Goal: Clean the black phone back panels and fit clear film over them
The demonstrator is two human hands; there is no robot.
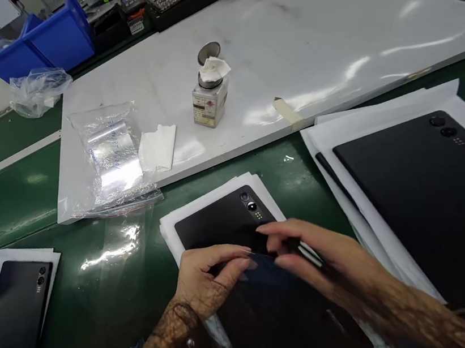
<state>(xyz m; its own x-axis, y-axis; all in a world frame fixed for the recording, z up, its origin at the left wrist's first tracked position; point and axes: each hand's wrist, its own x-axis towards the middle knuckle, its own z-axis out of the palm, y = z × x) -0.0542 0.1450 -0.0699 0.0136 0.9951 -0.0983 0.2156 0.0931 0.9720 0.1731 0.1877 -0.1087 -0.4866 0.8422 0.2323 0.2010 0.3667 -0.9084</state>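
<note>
A black tablet-like panel point(217, 221) with two round camera rings lies on white sheets in front of me. Above it, my left hand point(211, 274) pinches the edge of a thin clear film point(266, 272) between thumb and fingers. The film hangs over the panel's lower part, and its outline is hard to make out. My right hand point(306, 250) is just to the right, thumb and index fingertip apart near the film's edge. A slim silver tool point(310, 253) is tucked in its curled fingers; its exact kind is unclear.
More black panels lie on white sheets at right point(424, 200) and left point(16, 322). On a grey board point(325, 30) stand a small lidded bottle point(210, 105) with tissue on top, a folded white cloth point(159, 148) and a bag of film point(114, 155). Blue bins point(56, 40) sit behind.
</note>
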